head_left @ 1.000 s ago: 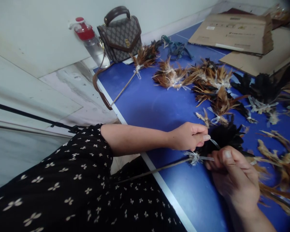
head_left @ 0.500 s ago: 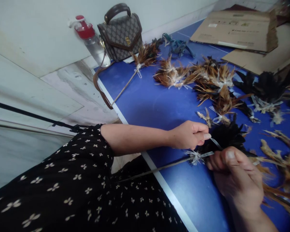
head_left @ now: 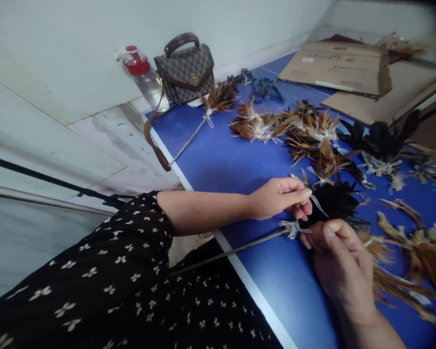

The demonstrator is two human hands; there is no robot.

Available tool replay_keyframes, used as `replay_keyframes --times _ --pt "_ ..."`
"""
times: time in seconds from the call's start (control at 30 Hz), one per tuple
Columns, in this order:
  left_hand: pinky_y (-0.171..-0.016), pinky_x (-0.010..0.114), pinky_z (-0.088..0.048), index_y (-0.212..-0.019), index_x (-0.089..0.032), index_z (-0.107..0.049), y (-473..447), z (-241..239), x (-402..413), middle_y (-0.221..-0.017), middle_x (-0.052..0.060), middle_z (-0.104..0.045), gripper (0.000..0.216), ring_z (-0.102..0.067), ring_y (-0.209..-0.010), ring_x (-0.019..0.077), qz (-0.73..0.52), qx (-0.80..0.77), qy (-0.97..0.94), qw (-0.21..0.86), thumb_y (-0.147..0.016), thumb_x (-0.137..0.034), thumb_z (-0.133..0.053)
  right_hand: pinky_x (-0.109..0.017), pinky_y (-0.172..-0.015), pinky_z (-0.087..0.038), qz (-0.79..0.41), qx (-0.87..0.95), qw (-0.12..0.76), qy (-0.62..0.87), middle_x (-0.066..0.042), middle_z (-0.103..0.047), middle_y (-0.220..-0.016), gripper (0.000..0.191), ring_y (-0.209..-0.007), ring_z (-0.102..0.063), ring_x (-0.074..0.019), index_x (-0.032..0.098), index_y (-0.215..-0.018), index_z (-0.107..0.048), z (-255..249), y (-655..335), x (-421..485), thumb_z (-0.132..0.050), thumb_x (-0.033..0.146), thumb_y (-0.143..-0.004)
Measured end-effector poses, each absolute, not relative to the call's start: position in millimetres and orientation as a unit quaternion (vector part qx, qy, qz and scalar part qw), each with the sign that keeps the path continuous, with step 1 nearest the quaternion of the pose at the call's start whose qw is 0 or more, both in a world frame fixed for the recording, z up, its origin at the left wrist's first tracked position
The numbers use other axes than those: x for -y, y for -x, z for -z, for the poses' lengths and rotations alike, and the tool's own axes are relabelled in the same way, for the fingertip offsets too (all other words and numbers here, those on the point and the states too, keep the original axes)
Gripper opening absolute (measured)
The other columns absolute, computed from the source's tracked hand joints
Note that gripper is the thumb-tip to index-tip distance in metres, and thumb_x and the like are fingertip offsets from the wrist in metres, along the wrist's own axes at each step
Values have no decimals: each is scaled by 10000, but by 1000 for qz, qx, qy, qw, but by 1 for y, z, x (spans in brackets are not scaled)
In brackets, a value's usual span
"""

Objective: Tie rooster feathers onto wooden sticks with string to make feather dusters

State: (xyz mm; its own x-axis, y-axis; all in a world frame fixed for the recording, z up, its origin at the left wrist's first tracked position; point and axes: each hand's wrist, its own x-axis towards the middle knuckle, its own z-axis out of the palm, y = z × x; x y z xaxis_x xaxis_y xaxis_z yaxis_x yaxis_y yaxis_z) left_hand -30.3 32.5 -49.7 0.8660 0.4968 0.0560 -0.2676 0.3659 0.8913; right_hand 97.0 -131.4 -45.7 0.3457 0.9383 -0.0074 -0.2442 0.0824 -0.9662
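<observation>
My left hand (head_left: 280, 198) is closed in a pinch on one end of a thin clear plastic strip (head_left: 318, 204). The strip runs to my right hand (head_left: 343, 264), whose thumb and forefinger are pressed together on its other end. Beneath and between the hands lies a bunch of black feathers (head_left: 334, 199) on a thin stick (head_left: 236, 250). Clear strips are tied in a knot (head_left: 292, 229) where the feathers meet the stick. The stick slants over the table edge toward my lap. My right fingers partly hide the feather base.
On the blue table (head_left: 218, 155) lie brown feather bunches (head_left: 256, 123), more black feathers (head_left: 381, 138) and loose tan feathers (head_left: 421, 242). Another feathered stick (head_left: 189, 141) rests near a handbag (head_left: 185, 72) and a red-capped bottle (head_left: 143, 80). Flattened cardboard (head_left: 334, 68) is at the back.
The view has shifted slightly, so the table things sit lower and a little left. My left fingers have changed their pinch on the strip, with the lower fingers loosened. Both hands stay close together.
</observation>
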Motion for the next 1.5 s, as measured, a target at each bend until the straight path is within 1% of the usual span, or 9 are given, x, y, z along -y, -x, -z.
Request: replay_keyframes --times 0.17,0.33,0.5,0.7,0.87,1.07,1.17,1.33,1.5 --pt "-958 350 -529 -847 -131 -736 26 53 -38 -914 80 -723 457 -666 -915 143 -346 -80 -628 693 -952 -574 -778 -323 -710 -510 -392 365 649 540 -3 -601 -799 165 -728 -570 -169 255 -1011 -721 52 -101 131 -804 392 -969" --pt "-842 316 -512 -880 -146 -835 23 52 -33 -852 68 -696 360 -623 -837 131 -398 -16 -701 592 -919 -504 -838 -281 -657 -501 -288 415 559 657 -5 -655 -798 342 -701 -579 -158 243 -1126 -841 61 -103 131 -882 491 -895" --pt "-837 298 -529 -1114 -120 -805 26 54 -22 -967 77 -737 493 -655 -861 122 -288 -84 -636 711 -914 -570 -823 -279 -630 -523 -283 423 547 665 -26 -701 -773 356 -690 -600 -168 220 -981 -866 61 -104 131 -846 569 -913" --pt "-646 250 -453 -1087 -121 -731 31 55 -18 -725 -30 -631 520 -555 -651 75 -133 -108 -607 776 -850 -557 -886 -304 -600 -561 -330 339 639 607 -37 -727 -773 358 -662 -631 -175 229 -998 -883 64 -103 127 -931 542 -831" --pt "-674 250 -486 -974 -125 -661 29 59 -18 -777 1 -703 391 -620 -661 71 -88 -121 -587 795 -821 -352 -940 -303 -599 -561 -360 271 682 576 -57 -760 -832 316 -693 -668 -177 239 -946 -893 59 -97 122 -983 489 -775" --pt "-555 213 -448 -930 -135 -599 27 66 -19 -725 3 -712 363 -602 -548 59 -106 -168 -607 770 -841 -280 -919 -265 -551 -440 -370 278 696 549 35 -509 -619 316 -585 -439 -103 179 -1033 -879 47 -93 119 -939 430 -850" --pt "-557 201 -458 -913 -125 -618 28 67 -18 -719 -1 -710 349 -614 -559 57 -119 -173 -617 759 -822 -253 -930 -260 -602 -467 -377 274 708 531 54 -450 -652 326 -617 -422 -102 187 -1135 -855 46 -96 119 -885 410 -900" --pt "-564 198 -466 -889 -106 -677 29 65 -20 -716 -5 -700 318 -609 -560 52 -122 -170 -624 753 -794 -249 -945 -312 -812 -581 -349 297 698 550 -13 -683 -873 282 -811 -641 -152 229 -1091 -819 46 -103 124 -886 406 -882" --pt "-571 211 -476 -892 -97 -709 29 63 -19 -695 -6 -684 322 -601 -557 61 -114 -177 -628 750 -778 -270 -955 -466 -1040 -583 -205 350 581 705 -80 -821 -1092 352 -1001 -768 -262 253 -1089 -825 29 -104 137 -851 553 -906"
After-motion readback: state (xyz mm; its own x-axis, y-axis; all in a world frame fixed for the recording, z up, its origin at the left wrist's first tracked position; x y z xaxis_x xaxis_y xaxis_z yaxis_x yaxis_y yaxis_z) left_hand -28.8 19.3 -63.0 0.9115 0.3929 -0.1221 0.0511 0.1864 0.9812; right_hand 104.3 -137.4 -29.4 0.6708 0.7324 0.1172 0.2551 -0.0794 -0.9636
